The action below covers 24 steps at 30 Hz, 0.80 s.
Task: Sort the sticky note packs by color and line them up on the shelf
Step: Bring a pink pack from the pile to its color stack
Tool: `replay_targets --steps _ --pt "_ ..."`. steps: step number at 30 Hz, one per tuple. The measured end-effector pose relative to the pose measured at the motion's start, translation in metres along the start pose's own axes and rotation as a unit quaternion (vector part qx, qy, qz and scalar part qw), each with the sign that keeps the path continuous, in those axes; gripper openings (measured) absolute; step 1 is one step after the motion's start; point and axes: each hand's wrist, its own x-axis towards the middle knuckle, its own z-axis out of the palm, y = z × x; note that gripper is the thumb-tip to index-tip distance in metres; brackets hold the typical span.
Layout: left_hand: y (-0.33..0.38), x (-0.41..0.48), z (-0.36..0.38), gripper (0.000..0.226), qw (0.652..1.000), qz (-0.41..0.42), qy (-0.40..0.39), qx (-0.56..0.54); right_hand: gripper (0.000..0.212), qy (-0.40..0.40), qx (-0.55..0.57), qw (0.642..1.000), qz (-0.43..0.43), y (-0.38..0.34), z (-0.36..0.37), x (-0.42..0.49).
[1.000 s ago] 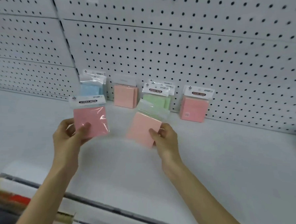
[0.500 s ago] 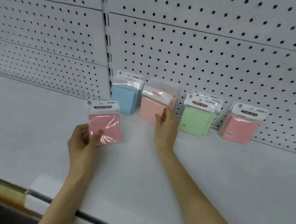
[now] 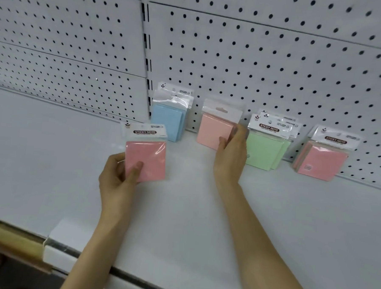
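My left hand [image 3: 119, 178] grips a pink sticky note pack [image 3: 149, 155] by its lower left corner, held above the white shelf [image 3: 181, 221]. My right hand [image 3: 231, 155] holds the right edge of a salmon pack [image 3: 214, 130] that leans against the pegboard [image 3: 266, 60], with thumb in front and fingers behind. To its left stand the blue packs [image 3: 168, 119]. To its right lean the green packs [image 3: 264, 148] and, farther right, the pink packs [image 3: 321, 162].
The pegboard back wall runs along the whole shelf, with a vertical slotted upright [image 3: 147, 53] just left of the blue packs. The shelf's front edge [image 3: 73, 251] carries a dark rail. A wooden strip [image 3: 10, 236] shows at the lower left.
My right hand carried the salmon pack from mid-air to the back of the shelf and set it against the pegboard. The left hand kept its pink pack. The camera view shifted left.
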Motion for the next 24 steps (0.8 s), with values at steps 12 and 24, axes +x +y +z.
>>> replay_targets --steps 12,24 --pt "0.0 0.0 -0.001 0.016 1.0 -0.002 -0.012 0.0 0.067 0.019 -0.003 1.0 0.005 0.0 0.003 0.001" --pt "0.008 -0.014 0.046 0.011 0.986 -0.058 -0.131 -0.081 0.009 -0.29 0.343 0.887 0.105 0.003 -0.066 -0.028"
